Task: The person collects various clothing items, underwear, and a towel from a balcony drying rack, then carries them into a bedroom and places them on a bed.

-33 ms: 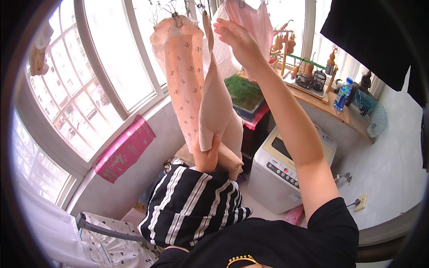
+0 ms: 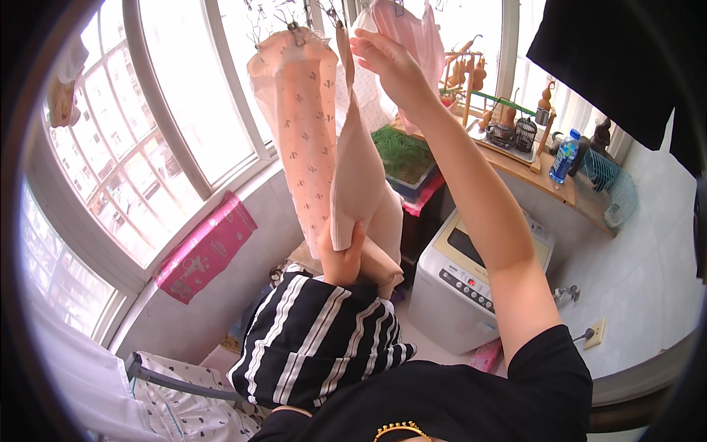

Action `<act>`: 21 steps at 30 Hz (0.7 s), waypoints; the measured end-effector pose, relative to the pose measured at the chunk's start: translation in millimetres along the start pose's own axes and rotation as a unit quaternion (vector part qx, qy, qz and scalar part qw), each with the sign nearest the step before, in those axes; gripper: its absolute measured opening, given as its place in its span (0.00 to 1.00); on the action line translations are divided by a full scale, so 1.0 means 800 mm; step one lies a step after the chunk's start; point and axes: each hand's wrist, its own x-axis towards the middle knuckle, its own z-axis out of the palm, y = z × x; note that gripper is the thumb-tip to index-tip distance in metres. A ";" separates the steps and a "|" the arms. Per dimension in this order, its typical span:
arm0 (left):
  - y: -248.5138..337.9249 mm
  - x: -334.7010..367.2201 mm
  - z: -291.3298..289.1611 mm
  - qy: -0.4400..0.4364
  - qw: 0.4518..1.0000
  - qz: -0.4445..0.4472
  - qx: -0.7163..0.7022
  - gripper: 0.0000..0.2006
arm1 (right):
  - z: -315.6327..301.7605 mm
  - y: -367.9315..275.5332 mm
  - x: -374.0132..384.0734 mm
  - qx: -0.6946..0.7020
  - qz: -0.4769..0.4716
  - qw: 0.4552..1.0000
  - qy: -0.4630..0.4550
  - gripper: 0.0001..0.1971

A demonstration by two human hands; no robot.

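A pale beige ribbed garment [image 2: 361,169] hangs from a metal clip [image 2: 333,15], its lower part gathered in my left hand [image 2: 341,259], which is closed round it. Over my left forearm lies a black cloth with white stripes [image 2: 317,339]. My right hand [image 2: 387,66] is raised beside the top of the ribbed garment, fingers stretched out and near its edge; whether they touch it I cannot tell. Just left hangs a peach garment with small cactus prints [image 2: 305,140], and behind my right hand is a pink garment [image 2: 416,44].
A white washing machine [image 2: 449,287] stands at the right below a wooden shelf [image 2: 519,166] with gourds, a blue bottle [image 2: 565,156] and wire cages. A green plant tub [image 2: 403,158] sits behind. Pink cloth [image 2: 206,247] drapes the window ledge; black fabric [image 2: 611,66] hangs upper right.
The ribbed and peach garments have shifted very slightly to the right. My hands stay in nearly the same places.
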 end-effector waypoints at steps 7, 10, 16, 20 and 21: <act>0.016 0.017 0.009 -0.069 0.996 -0.029 0.041 0.11 | 0.018 -0.028 0.057 0.016 0.075 0.997 -0.019 0.25; 0.002 0.024 0.012 -0.082 0.992 0.068 0.075 0.12 | 0.017 0.001 0.098 0.040 0.044 0.998 -0.021 0.18; -0.002 0.021 0.014 -0.111 0.990 0.027 0.086 0.13 | 0.010 0.023 0.129 -0.085 -0.075 0.992 0.049 0.19; -0.010 0.021 -0.001 -0.098 0.994 0.009 0.052 0.11 | 0.031 0.004 0.128 -0.192 -0.068 0.979 0.028 0.22; -0.009 0.020 0.003 -0.090 0.995 0.010 0.038 0.10 | 0.030 0.014 0.135 -0.195 -0.065 0.978 0.031 0.22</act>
